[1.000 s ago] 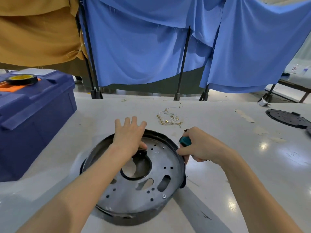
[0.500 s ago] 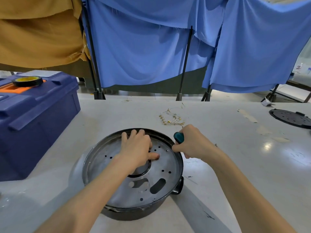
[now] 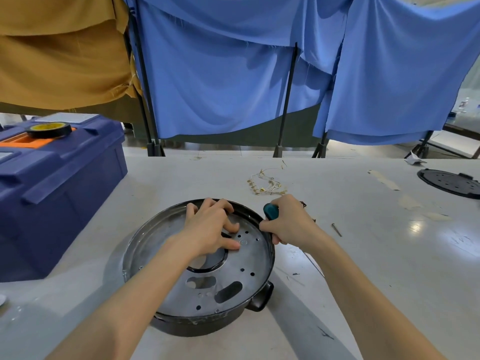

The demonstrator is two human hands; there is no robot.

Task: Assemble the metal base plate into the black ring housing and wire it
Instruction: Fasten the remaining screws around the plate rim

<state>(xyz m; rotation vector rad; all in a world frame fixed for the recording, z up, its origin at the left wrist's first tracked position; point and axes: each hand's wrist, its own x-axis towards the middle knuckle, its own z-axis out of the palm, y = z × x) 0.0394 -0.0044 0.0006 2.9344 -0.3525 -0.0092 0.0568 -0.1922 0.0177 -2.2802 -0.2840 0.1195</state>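
Presses on the metal base plate (image 3: pixel 233 276) with the left hand (image 3: pixel 210 229): grip spread, fingertips bent at the far rim of the black ring housing (image 3: pixel 207 326), thumb flat on the plate. Lies within the housing's rim, that plate, on the pale surface (image 3: pixel 363 268). Clenches the right hand (image 3: pixel 288 224) around a teal-handled screwdriver (image 3: pixel 271 211): grip wrapped on the handle, touching the housing's right rim, thin shaft slanting down beside it. Beyond the housing, a small wire bundle (image 3: pixel 267 185) with gold terminals. Right of the housing, a lone dark screw (image 3: pixel 336 229); well off to that side, a black perforated disc (image 3: pixel 449 183). Left of the housing, a blue toolbox (image 3: pixel 65 193) carrying a tape roll (image 3: pixel 48 129).
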